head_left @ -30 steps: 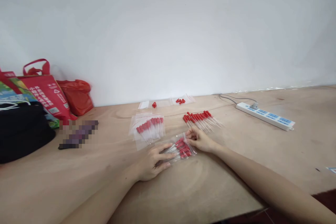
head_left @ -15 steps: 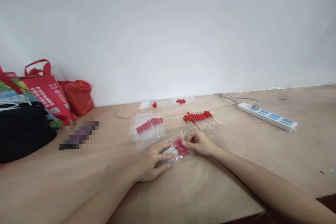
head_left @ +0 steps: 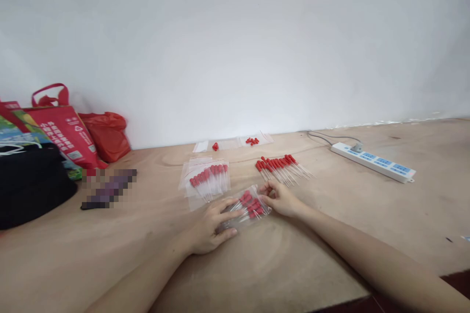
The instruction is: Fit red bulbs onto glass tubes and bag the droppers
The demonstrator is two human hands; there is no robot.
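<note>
A clear zip-lock bag (head_left: pixel 253 217) with several red-bulbed droppers (head_left: pixel 252 204) inside lies on the table between my hands. My left hand (head_left: pixel 212 227) rests across its left part, fingers spread over the thin dropper stems. With thumb and fingers, my right hand (head_left: pixel 279 198) pinches the bag's right edge, beside the red bulbs. Beyond my left hand, other flat bags of droppers (head_left: pixel 209 176) overlap each other. A row of loose droppers (head_left: pixel 282 168) lies just beyond my right hand, bulbs pointing away from me.
Near the wall lie plastic bags (head_left: pixel 231 144) with small red bulbs (head_left: pixel 252 141). A white power strip (head_left: pixel 372 161) sits at right. On the left are a red shopping bag (head_left: pixel 60 132), a red plastic bag (head_left: pixel 106 134), a black cloth item (head_left: pixel 33 183) and a pixelated dark object (head_left: pixel 110 190).
The red bulbs inside the bag have shifted slightly and spread apart. Both hands stay in nearly the same place, the right still at the bag's edge.
</note>
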